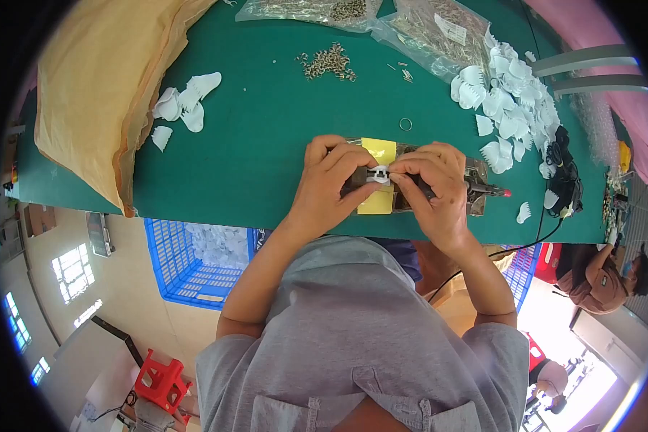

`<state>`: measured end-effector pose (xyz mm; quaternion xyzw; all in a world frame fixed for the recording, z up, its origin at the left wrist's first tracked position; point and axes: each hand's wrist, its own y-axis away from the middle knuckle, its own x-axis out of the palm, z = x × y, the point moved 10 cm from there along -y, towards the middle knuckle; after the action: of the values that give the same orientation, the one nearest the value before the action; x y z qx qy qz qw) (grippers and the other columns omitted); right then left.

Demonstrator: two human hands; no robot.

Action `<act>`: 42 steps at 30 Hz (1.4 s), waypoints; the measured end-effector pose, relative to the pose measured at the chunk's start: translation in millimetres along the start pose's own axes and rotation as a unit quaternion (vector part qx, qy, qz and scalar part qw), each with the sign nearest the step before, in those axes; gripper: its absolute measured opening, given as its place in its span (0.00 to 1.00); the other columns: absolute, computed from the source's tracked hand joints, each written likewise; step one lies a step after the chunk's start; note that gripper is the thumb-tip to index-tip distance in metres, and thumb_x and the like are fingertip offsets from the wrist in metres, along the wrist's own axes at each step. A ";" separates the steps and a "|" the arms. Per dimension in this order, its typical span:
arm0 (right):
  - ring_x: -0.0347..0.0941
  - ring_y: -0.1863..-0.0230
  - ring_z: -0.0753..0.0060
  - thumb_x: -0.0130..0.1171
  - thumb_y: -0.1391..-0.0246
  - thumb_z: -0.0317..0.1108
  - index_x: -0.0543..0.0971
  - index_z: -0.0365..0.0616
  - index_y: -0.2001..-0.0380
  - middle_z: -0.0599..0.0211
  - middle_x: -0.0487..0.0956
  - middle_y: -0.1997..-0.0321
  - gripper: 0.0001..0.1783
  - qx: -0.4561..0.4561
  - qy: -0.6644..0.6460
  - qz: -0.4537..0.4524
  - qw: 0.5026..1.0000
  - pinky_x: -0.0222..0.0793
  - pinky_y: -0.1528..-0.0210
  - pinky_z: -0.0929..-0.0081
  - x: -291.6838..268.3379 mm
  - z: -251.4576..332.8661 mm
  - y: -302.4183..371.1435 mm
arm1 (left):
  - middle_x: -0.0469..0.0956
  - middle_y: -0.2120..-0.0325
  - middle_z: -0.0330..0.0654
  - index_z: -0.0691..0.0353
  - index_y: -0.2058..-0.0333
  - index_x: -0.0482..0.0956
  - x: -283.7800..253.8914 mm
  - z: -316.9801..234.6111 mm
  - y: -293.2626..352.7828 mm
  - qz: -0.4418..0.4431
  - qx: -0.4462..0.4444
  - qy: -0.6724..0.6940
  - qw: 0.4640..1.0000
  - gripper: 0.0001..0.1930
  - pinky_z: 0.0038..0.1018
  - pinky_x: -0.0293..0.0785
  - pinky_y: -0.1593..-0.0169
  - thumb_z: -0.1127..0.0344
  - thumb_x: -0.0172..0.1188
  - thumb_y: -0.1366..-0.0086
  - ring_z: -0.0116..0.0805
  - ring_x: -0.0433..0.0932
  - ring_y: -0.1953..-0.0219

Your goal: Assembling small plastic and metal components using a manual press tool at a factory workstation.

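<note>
Both hands meet over a metal fixture (pixel 475 173) with a yellow sheet (pixel 379 150) across its middle, close to the table's near edge. From the left, my left hand (pixel 330 181) pinches a small white plastic part (pixel 379 175) between thumb and fingers. My right hand (pixel 437 189) grips the opposite side of that part with thumb and forefinger. Dark metal shows beside the white part, and the fingertips partly cover it. A rod with a red tip (pixel 506 193) sticks out at the fixture's right end.
Beyond the hands lie a thin ring (pixel 405 124), a heap of small metal pieces (pixel 328 63) and clear bags (pixel 439 36). White toothed plastic pieces (pixel 515 93) pile up at right; several more (pixel 192 101) sit near a large tan sack (pixel 101 93). A blue crate (pixel 176 277) stands below the table.
</note>
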<state>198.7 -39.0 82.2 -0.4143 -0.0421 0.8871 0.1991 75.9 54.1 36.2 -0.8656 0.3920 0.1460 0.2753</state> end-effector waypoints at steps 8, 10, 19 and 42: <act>0.75 0.47 0.65 0.71 0.46 0.27 0.87 0.47 0.65 0.76 0.87 0.59 0.05 -0.033 0.032 -0.046 0.998 0.57 0.31 0.52 -6.8 9.2 5.4 | 0.82 0.56 0.37 0.58 0.57 0.82 1.3 -0.5 0.1 0.002 -0.002 0.005 1.000 0.18 0.36 0.72 0.47 0.69 0.77 0.45 0.44 0.72 0.48; 0.75 0.46 0.65 0.71 0.46 0.27 0.87 0.47 0.65 0.76 0.87 0.59 0.06 -0.022 0.032 -0.044 0.998 0.57 0.32 0.52 -7.0 6.9 6.3 | 0.82 0.56 0.37 0.58 0.57 0.82 0.9 0.5 0.6 0.002 -0.003 0.003 1.000 0.18 0.36 0.72 0.47 0.69 0.77 0.46 0.44 0.72 0.48; 0.75 0.45 0.63 0.72 0.48 0.26 0.86 0.45 0.65 0.74 0.87 0.57 0.06 -0.005 0.004 -0.073 0.997 0.58 0.36 0.57 -7.3 6.4 10.7 | 0.82 0.56 0.38 0.58 0.57 0.82 0.5 0.5 0.3 0.004 -0.006 0.005 1.000 0.18 0.36 0.73 0.47 0.69 0.77 0.46 0.44 0.72 0.48; 0.80 0.53 0.57 0.66 0.43 0.29 0.87 0.44 0.60 0.64 0.86 0.60 0.07 -0.004 0.054 0.001 0.999 0.75 0.50 0.62 -10.7 -36.1 -94.3 | 0.82 0.57 0.38 0.57 0.58 0.82 -1.4 -0.6 -0.8 0.003 0.001 -0.004 1.000 0.17 0.35 0.72 0.48 0.68 0.77 0.44 0.43 0.71 0.49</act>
<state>262.0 40.1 88.9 -0.4622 -0.0344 0.8636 0.1987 75.6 55.0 37.6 -0.8637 0.3933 0.1499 0.2774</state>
